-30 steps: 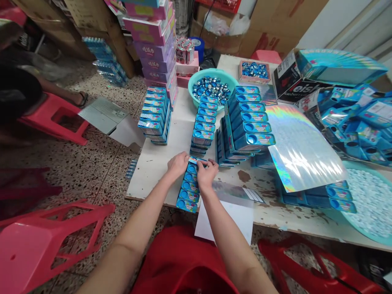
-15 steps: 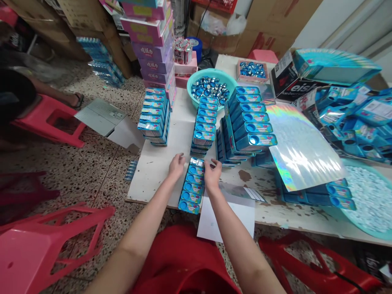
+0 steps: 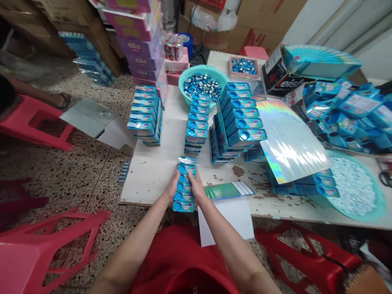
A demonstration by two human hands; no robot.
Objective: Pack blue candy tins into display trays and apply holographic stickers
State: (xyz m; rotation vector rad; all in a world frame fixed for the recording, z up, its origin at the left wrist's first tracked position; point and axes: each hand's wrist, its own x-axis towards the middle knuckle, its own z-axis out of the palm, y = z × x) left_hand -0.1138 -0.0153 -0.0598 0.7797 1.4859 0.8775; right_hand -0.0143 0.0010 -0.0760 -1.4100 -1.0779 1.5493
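"Holding a row of small blue boxes (image 3: 184, 186) from both flanks. Left hand (image 3: 172, 187) on its left side, right hand (image 3: 197, 187) on its right, thumb lying over the top faces."

"State of the grip?"

"Clamped on the row from either side. Lower fingers hidden."

"Position of the row?"

"At the near edge of the white worktop (image 3: 147, 175), long axis running away from the red garment (image 3: 183, 253). Round recesses on top, silvery strip at the far end. Cannot tell whether its underside touches the surface."

"Neighbours?"

"Middle stack (image 3: 197, 125) just beyond the far end. Taller stack (image 3: 245, 113) to its right, left stack (image 3: 142, 116) apart. Teal basin (image 3: 183, 96) behind, holding small round metallic pieces (image 3: 202, 85)."

"Right of the hands?"

"White sheet (image 3: 228, 222) by the right forearm, jutting past the edge. Green shiny sheet (image 3: 219, 191) alongside. Farther off, an iridescent sheet (image 3: 290, 141) over more boxes (image 3: 327, 179)."
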